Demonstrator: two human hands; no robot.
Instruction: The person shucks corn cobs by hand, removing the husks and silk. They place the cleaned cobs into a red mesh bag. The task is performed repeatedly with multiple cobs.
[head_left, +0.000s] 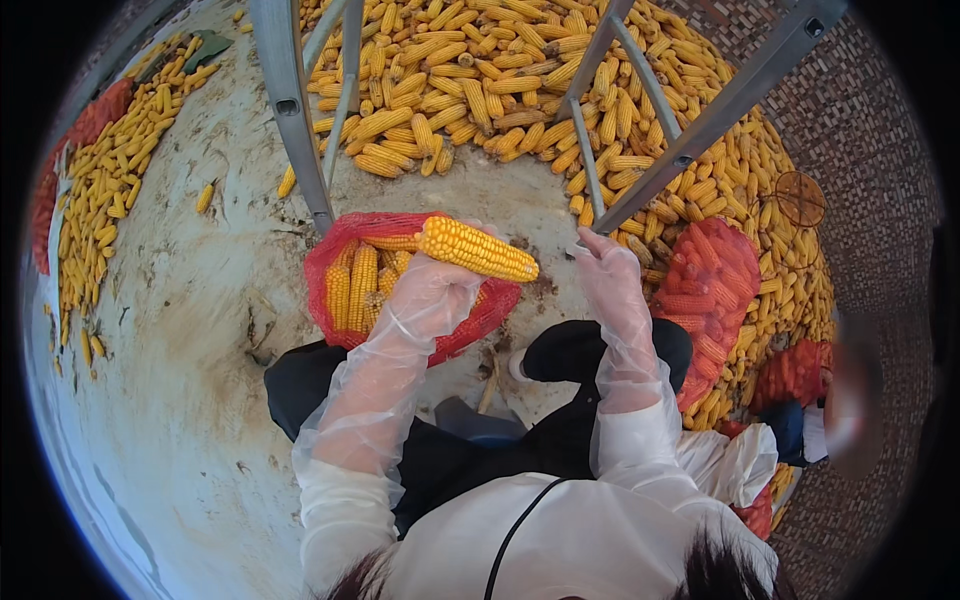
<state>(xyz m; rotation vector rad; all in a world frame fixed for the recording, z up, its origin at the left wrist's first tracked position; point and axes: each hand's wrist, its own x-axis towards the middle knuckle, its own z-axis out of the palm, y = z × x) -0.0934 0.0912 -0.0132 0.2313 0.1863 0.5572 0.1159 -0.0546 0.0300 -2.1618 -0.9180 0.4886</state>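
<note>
My left hand (439, 292), in a clear plastic glove, grips a husked yellow corn cob (480, 250), tilted down to the right. Just below it, a red mesh bag (335, 232) stands with its mouth wide, holding several corn cobs (364, 281). My gloved right hand (611, 274) is curled at the foot of a metal frame leg (652, 184), apart from the cob. A small dark object (571, 254) sticks out at its fingertips; most of it is hidden, and its kind is unclear.
A large heap of corn cobs (480, 82) lies beyond the metal frame's other leg (292, 112). To the right are a filled red mesh bag (709, 292) and a round wicker piece (800, 199). Another person (814, 431) is at the far right. More cobs (112, 195) lie left.
</note>
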